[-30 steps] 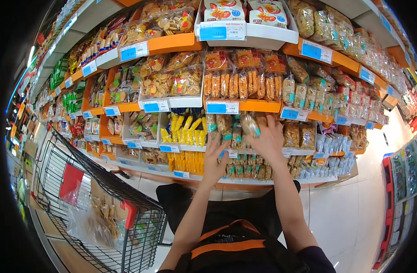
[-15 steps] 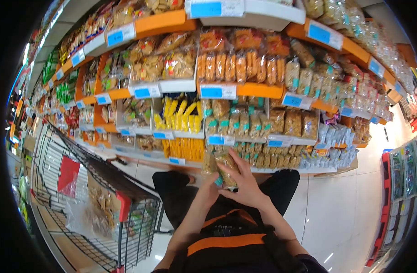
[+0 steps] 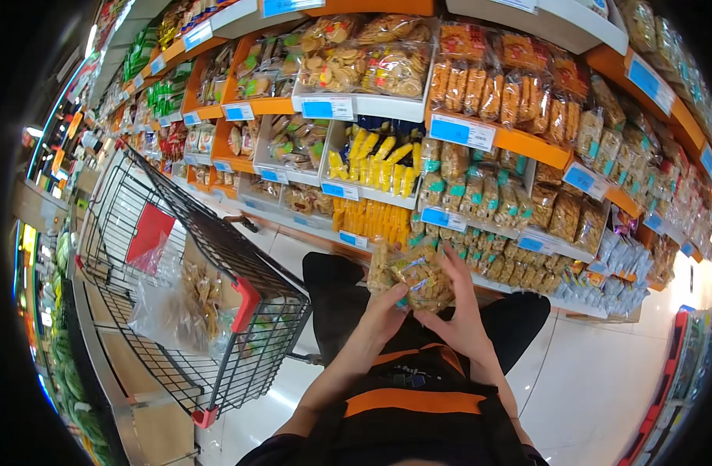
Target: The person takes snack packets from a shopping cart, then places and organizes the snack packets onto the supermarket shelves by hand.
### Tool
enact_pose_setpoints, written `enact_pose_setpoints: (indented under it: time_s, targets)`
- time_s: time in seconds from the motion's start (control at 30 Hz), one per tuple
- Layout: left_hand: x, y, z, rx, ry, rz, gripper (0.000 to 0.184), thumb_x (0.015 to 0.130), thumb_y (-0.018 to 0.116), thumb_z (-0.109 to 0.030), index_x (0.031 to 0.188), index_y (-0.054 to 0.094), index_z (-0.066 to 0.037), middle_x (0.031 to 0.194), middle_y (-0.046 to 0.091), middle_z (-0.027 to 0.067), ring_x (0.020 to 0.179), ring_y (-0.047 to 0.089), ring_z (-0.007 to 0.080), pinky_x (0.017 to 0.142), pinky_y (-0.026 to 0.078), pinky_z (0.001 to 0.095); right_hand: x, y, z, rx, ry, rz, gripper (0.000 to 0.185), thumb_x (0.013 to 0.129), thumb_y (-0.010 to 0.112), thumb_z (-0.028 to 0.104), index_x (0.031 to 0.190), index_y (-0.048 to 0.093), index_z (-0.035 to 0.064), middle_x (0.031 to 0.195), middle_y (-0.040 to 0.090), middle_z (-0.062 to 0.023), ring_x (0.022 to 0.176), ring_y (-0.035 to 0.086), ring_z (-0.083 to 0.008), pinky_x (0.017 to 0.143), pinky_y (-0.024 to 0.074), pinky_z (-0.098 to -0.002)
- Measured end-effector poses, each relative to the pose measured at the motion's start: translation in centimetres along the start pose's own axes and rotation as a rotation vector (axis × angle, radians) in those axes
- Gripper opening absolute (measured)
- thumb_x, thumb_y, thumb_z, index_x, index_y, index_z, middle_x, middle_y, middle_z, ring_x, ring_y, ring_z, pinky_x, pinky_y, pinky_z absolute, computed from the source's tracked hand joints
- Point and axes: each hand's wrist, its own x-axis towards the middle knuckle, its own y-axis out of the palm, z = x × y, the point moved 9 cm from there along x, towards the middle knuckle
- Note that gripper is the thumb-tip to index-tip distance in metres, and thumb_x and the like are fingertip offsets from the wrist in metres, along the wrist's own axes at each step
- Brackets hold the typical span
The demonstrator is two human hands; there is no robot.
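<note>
Two clear snack packs are held close together above my lap. The left pack (image 3: 381, 266) is gripped by my left hand (image 3: 384, 308), its thumb over the lower edge. The right pack (image 3: 423, 278), filled with light brown pieces, lies between both hands, with my right hand (image 3: 457, 299) wrapped round its right side. Just beyond them, the lower shelf holds yellow packs (image 3: 369, 220) and rows of small brown packs with teal labels (image 3: 471, 189).
A wire shopping cart (image 3: 270, 342) with bagged goods (image 3: 181, 307) stands at my left. Stocked shelves with orange and white edges (image 3: 511, 145) curve across the front. A red-edged rack (image 3: 666, 380) stands at the far right, and tiled floor (image 3: 589, 365) shows beside my legs.
Both hands have come down from the shelf to my lap, bringing the packs with them. The view has since turned left, so the shelves and cart appear further right.
</note>
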Motion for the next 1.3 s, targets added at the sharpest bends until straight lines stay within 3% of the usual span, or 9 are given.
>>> enact_pose_setpoints:
  time_s: [0.07,0.2,0.3,0.5,0.7,0.9,1.03,1.13,1.3]
  targets:
    - [0.1,-0.3,-1.2,0.084,0.097,-0.012,0.085,0.079,0.071,-0.005,0.149,0.024,-0.017,0.142,0.040,0.0094,0.130,0.043,0.0258,0.104,0.041,0.0417,-0.5,-0.3,-1.6,0.100,0.136,-0.128,0.080,0.076,0.081,0.015,0.141,0.036,0.0017,0.135,0.047,-0.0170,0.121,0.051,-0.0243,0.096,0.0462,-0.0354]
    - [-0.3,-0.3,-1.5,0.092,0.068,-0.039,0.086,0.080,0.067,-0.001,0.150,0.020,-0.019,0.140,0.040,0.0102,0.128,0.044,0.0263,0.103,0.043,0.0415,-0.9,0.4,-3.0,0.194,0.223,-0.129,0.073,0.076,0.081,0.010,0.136,0.040,-0.0002,0.129,0.051,-0.0145,0.109,0.058,-0.0179,0.075,0.0533,-0.0265]
    - [-0.5,-0.1,-1.6,0.113,0.053,-0.062,0.084,0.080,0.069,-0.010,0.149,0.023,-0.018,0.140,0.044,0.0095,0.128,0.047,0.0269,0.104,0.041,0.0430,-0.8,0.3,-2.7,0.218,0.246,-0.104,0.069,0.077,0.078,0.006,0.136,0.042,0.0001,0.130,0.050,-0.0109,0.113,0.055,-0.0172,0.081,0.0512,-0.0271]
    - [-1.0,-1.1,-0.8,0.052,-0.013,-0.099,0.082,0.082,0.068,-0.013,0.149,0.021,-0.023,0.141,0.043,0.0085,0.128,0.046,0.0261,0.099,0.045,0.0434,-0.6,0.1,-2.7,0.278,0.155,-0.113,0.066,0.077,0.079,0.008,0.133,0.045,0.0025,0.125,0.050,-0.0102,0.104,0.057,-0.0159,0.066,0.0535,-0.0239]
    - [-1.0,-1.2,-0.5,0.022,-0.055,-0.107,0.077,0.083,0.066,-0.016,0.148,0.024,-0.017,0.142,0.043,0.0093,0.130,0.045,0.0278,0.101,0.043,0.0449,-0.3,-0.2,-1.7,0.178,0.123,-0.090,0.068,0.076,0.079,0.007,0.134,0.044,0.0039,0.125,0.048,-0.0099,0.104,0.055,-0.0161,0.073,0.0506,-0.0252]
    - [-0.9,-0.8,-1.9,0.079,-0.021,-0.059,0.070,0.086,0.061,-0.030,0.146,0.030,-0.012,0.143,0.045,0.0123,0.129,0.046,0.0312,0.103,0.042,0.0472,-0.2,-1.7,-2.7,0.515,0.187,-0.280,0.069,0.079,0.076,0.002,0.135,0.036,0.0085,0.116,0.055,-0.0071,0.105,0.054,-0.0131,0.086,0.0441,-0.0249]
    - [-1.4,0.3,-4.1,0.145,0.031,0.076,0.081,0.082,0.067,-0.038,0.149,0.025,-0.019,0.144,0.042,0.0166,0.129,0.045,0.0338,0.097,0.047,0.0475,-0.6,-3.2,-3.5,0.572,0.256,-0.312,0.065,0.083,0.071,-0.001,0.134,0.032,0.0073,0.115,0.057,-0.0059,0.106,0.054,-0.0119,0.090,0.0424,-0.0250]
    - [-2.4,1.7,-3.8,0.285,-0.010,0.077,0.105,0.070,0.079,-0.043,0.151,0.017,-0.019,0.145,0.038,0.0205,0.129,0.044,0.0378,0.095,0.050,0.0500,0.1,-4.2,-2.0,0.503,0.110,-0.336,0.041,0.090,0.064,0.003,0.125,0.044,0.0042,0.114,0.059,-0.0067,0.103,0.056,-0.0117,0.089,0.0429,-0.0247]
    - [-3.7,3.7,-1.4,0.372,-0.116,0.114,0.104,0.071,0.080,-0.034,0.150,0.015,-0.016,0.143,0.040,0.0194,0.127,0.047,0.0383,0.096,0.048,0.0567,0.6,-5.5,-0.9,0.393,0.093,-0.385,0.020,0.096,0.058,0.013,0.111,0.059,0.0001,0.107,0.064,-0.0073,0.098,0.058,-0.0117,0.086,0.0438,-0.0246]
